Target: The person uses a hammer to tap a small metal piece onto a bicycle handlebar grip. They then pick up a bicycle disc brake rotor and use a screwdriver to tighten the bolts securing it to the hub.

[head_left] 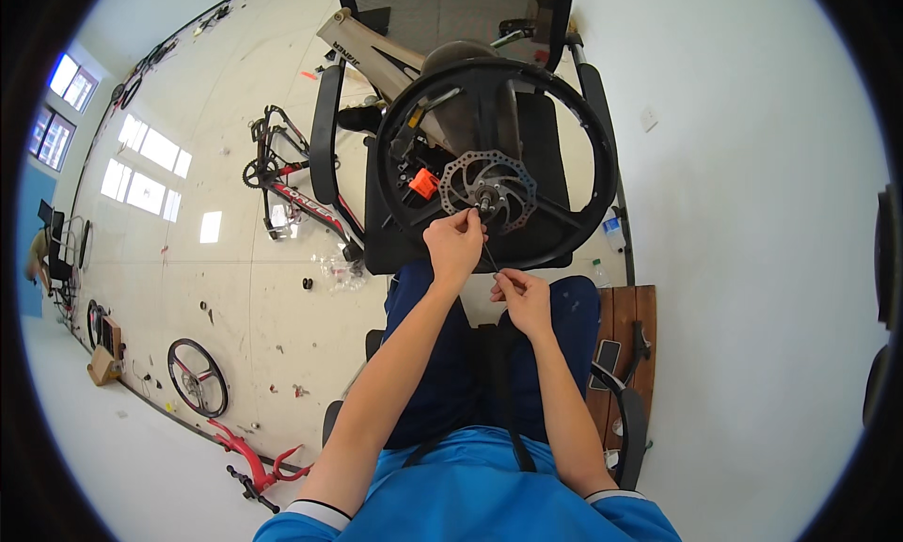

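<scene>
2 armrests (pixel 324 133) flank the wheel (pixel 607 171); of the hands (pixel 452 248) (pixel 527 305), right pinches a thin rod (pixel 490 256), left unclear.

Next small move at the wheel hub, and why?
Probably ease the thin dark rod toward the hub axle, steadying with the left hand: its fingertips sit right by the axle, while the right hand pinches the rod's near end.

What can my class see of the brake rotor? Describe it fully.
The brake rotor is a grey, metallic-looking disc with a wavy outer edge, a perforated ring and curved inner arms. Its face is turned toward the camera, around the hub of the black wheel over the office chair. The left grip partly hides its lower edge; contact is unclear.
</scene>
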Demonstrator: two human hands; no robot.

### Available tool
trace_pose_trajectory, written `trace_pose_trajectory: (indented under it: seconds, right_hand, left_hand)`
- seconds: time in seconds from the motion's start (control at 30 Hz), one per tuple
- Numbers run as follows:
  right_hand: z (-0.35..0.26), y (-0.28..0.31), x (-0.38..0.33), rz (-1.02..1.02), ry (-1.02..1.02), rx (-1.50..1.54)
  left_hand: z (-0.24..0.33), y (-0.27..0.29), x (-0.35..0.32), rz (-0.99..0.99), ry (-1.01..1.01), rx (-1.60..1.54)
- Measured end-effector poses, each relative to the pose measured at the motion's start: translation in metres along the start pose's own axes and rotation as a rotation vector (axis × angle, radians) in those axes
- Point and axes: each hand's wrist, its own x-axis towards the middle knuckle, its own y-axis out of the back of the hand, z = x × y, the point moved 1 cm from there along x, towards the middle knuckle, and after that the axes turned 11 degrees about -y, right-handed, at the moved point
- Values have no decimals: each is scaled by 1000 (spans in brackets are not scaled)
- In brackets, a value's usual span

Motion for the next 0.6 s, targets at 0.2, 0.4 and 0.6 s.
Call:
trace_pose_trajectory:
  seconds: [0.2,0.4,0.6]
  right_hand:
    - [-14,21,5,109,77,-154]
    - [-66,49,18,230,360,-275]
    - [-77,61,40,194,294,-271]
  left_hand:
    - [-2,-6,-3,18,35,7]
    - [8,-12,-3,56,257,-225]
    - [10,-13,7,81,508,-521]
